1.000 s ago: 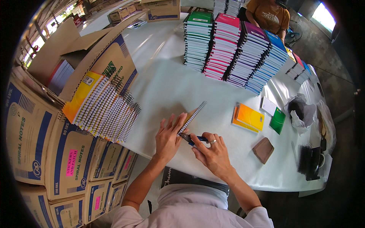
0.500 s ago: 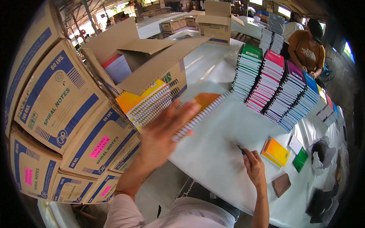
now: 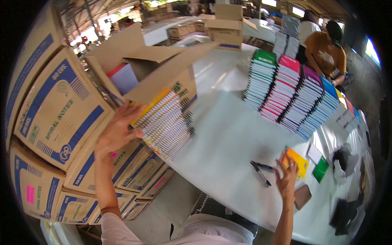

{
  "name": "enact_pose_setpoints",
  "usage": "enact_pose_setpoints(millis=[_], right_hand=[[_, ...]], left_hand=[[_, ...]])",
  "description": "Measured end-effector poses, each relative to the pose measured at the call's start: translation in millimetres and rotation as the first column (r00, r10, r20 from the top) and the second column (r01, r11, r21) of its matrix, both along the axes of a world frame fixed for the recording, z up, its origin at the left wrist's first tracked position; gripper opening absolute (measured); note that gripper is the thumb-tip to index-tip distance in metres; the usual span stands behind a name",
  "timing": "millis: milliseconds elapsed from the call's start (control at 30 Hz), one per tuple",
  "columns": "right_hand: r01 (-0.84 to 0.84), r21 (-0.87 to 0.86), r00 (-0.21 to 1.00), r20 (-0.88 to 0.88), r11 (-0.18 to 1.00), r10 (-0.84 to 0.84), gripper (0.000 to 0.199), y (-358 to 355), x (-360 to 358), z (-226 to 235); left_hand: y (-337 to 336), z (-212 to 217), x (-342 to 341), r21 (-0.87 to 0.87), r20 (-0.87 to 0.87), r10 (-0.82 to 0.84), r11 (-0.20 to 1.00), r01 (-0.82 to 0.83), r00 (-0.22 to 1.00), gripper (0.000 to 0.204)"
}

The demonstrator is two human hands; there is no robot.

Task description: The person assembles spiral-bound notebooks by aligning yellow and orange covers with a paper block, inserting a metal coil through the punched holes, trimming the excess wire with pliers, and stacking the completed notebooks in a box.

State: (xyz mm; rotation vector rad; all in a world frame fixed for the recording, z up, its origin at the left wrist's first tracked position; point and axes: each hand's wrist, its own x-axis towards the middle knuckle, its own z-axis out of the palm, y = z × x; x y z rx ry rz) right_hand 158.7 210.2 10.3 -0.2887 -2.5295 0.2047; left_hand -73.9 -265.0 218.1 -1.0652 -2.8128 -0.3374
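Landmark: the slanted stack of spiral notebooks [image 3: 165,126], leaning at the near left edge of the white table [image 3: 228,139], yellow cover on top, wire bindings facing outward.

Left hand [image 3: 116,132]: we find it raised against the upper left end of that stack, fingers spread apart, fingertips touching or all but touching the yellow top cover; whether anything is pinched we cannot tell. The stack runs from the hand down and to the right, its long axis slanting toward the table edge, so the notebooks lie directly right of the fingers. This hand is by far the nearer to the stack.

Right hand [image 3: 288,177]: well to the right of the stack, on the table, fingers loosely apart, tips resting at the edge of a yellow-orange notebook [image 3: 297,161]. It grips nothing that we can make out.

Between stack and right hand: two pens [image 3: 261,171] lying on the table, just left of the right hand.

Behind the stack: an open cardboard box [image 3: 155,69]. Left of it: stacked printed cartons [image 3: 57,118]. Far right of it: tall rows of coloured notebooks [image 3: 294,94], with another person in an orange shirt [image 3: 326,51] beyond.
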Motion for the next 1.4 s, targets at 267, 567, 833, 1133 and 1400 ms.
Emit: enact_pose_setpoints(millis=[267,567,833,1133,1400], right_hand=[[0.165,-0.393,0.964,0.256,0.904,-0.065,0.049,165,13,-27],[0.346,-0.178,0.84,0.496,0.921,-0.219,0.048,177,-10,4],[0.28,-0.702,0.959,0.183,0.655,-0.214,0.035,106,14,37],[-0.392,-0.877,0.911,-0.327,-0.278,-0.251,0.033,-82,35,14],[0.769,-0.103,0.607,-0.19,0.63,-0.772,0.026,164,201,-29]], left_hand=[[31,-8,76,0.363,-0.266,0.02,0.928,0.081,0.964,0.066],[124,-88,113,0.795,-0.099,-0.167,0.58,0.179,0.981,0.036],[236,-154,140,0.854,0.395,-0.502,0.509,-0.107,0.769,0.067],[293,-179,153,0.807,0.545,-0.711,0.589,-0.046,0.445,0.048],[280,-140,126,-0.057,0.475,-0.495,0.808,0.586,0.728,0.047]])
